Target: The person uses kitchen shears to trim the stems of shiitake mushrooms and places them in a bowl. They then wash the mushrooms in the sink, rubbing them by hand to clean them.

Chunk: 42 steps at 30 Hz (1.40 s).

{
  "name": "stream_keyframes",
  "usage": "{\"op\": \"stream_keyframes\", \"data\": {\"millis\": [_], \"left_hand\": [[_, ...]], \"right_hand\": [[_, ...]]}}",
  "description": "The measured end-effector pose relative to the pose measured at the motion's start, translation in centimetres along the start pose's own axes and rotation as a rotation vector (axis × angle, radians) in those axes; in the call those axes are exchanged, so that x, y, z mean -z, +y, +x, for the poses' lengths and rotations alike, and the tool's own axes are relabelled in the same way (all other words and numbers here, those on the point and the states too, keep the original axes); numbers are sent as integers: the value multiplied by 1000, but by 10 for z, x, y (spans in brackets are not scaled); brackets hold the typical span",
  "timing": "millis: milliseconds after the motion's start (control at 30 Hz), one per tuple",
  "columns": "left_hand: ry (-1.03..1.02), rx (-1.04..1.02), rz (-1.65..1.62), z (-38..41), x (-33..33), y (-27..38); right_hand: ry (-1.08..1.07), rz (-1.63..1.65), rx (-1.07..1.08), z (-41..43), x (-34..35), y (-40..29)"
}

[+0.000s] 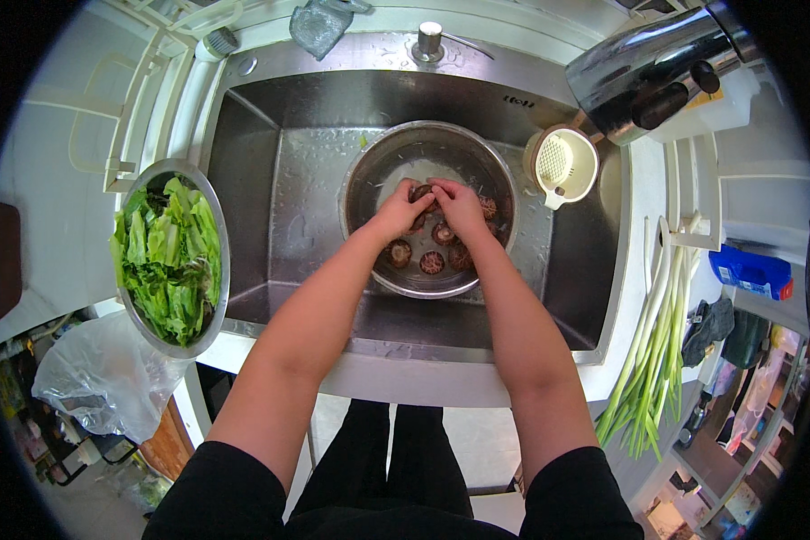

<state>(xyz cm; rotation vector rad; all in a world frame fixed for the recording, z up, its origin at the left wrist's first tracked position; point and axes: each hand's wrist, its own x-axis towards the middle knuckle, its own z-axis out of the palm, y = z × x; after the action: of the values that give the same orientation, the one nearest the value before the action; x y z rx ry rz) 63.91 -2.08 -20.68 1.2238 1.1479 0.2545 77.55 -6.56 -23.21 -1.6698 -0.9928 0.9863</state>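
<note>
A round metal basin stands in the stainless steel sink, with several brown mushrooms in it. Over the basin, my left hand and my right hand meet, their fingertips around one dark mushroom. Near my hands, a mushroom with its stem side up lies in the basin. Closer to me are another upturned mushroom and one with a cracked cap. More caps lie beside and partly beneath my right hand. What my fingers do on the mushroom's far side is hidden.
A metal bowl of cut leafy greens sits left of the sink. A cream strainer cup is at the sink's right side. Scallions lie on the right counter, below a shiny metal appliance. A soap dispenser stands behind.
</note>
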Motion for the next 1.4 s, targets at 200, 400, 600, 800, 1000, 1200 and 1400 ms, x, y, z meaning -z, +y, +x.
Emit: {"op": "stream_keyframes", "data": {"millis": [200, 400, 600, 800, 1000, 1200, 1400], "left_hand": [[313, -162, 353, 15, 21, -26], [171, -254, 897, -18, 4, 7], [-8, -369, 464, -21, 19, 18], [76, -29, 738, -32, 34, 52], [211, -94, 250, -38, 46, 85], [701, -592, 365, 5, 87, 162], [609, -473, 570, 51, 125, 206]], "right_hand": [[-40, 183, -217, -3, -5, -19], [-22, -232, -129, 2, 5, -2], [-6, -324, 17, -6, 5, -26], [12, -326, 11, -8, 16, -44], [-121, -161, -174, -8, 6, -26], [-76, -220, -97, -8, 14, -24], [-86, -270, -45, -10, 13, -49]]}}
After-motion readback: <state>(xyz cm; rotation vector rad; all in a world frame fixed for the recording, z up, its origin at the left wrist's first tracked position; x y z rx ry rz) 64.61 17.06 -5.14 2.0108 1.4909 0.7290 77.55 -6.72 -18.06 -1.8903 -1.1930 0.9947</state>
